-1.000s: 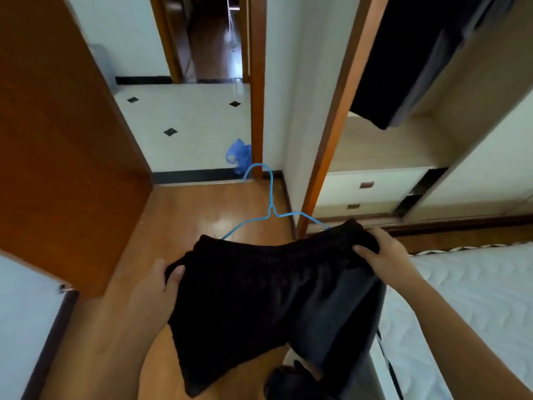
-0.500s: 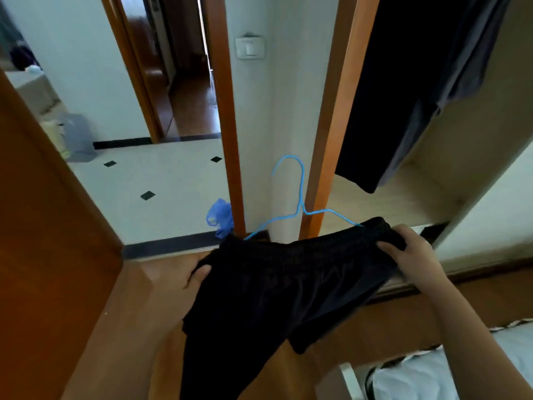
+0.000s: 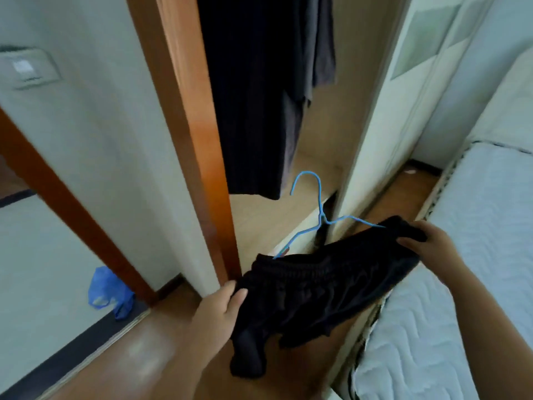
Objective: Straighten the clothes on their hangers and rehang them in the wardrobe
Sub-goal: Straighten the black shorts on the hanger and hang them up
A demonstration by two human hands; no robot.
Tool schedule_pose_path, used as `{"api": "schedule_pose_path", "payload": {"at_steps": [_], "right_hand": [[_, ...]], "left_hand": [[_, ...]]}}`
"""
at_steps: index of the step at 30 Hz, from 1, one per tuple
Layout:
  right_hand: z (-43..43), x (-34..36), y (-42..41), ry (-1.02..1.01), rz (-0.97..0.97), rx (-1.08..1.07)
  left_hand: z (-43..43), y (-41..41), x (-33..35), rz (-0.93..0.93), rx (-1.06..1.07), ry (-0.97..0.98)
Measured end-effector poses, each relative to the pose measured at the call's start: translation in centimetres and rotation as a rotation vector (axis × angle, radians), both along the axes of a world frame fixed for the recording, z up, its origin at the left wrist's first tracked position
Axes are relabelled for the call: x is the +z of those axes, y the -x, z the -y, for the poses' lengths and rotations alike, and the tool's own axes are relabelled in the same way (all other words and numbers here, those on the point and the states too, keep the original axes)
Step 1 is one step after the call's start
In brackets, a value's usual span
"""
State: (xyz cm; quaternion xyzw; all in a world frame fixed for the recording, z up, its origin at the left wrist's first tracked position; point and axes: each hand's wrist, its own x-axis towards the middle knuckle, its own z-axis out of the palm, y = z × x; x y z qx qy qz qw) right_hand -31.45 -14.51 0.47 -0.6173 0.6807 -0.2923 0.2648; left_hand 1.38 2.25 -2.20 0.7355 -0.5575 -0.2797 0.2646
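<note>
1. Black shorts (image 3: 317, 284) on a blue wire hanger (image 3: 320, 217), held low in front of the open wardrobe (image 3: 311, 168), beside the bed (image 3: 476, 255).
2. Left hand (image 3: 219, 310): fingers clamped on one end of the waistband. Right hand (image 3: 427, 246): fingers clamped on the other end.
3. Cloth looks light, soft and limp; legs sag and bunch. Likely to slide off the thin wire if tilted.
4. Hanger looks springy and easily bent. Best hold: waistband ends to square it, then the neck under the hook for hanging beside the dark garments (image 3: 259, 96).
</note>
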Motion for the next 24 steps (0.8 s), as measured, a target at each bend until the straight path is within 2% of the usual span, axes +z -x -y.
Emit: {"api": "schedule_pose_path", "payload": {"at_steps": [5, 15, 19, 24], "right_hand": [[0.1, 0.3, 2.2, 0.016, -0.019, -0.255], [3.2, 1.6, 6.5, 0.133, 0.019, -0.527], [8.6, 3.4, 7.5, 0.200, 0.027, -0.510], [18.2, 5.6, 9.0, 0.238, 0.052, -0.359]], "left_hand": [[8.9, -0.2, 0.3, 0.045, -0.198, 0.091], [22.6, 4.3, 3.3, 0.135, -0.253, 0.272], [28.1, 6.0, 5.7, 0.119, -0.200, 0.334], [36.0, 7.9, 7.7, 0.104, -0.051, 0.468]]}}
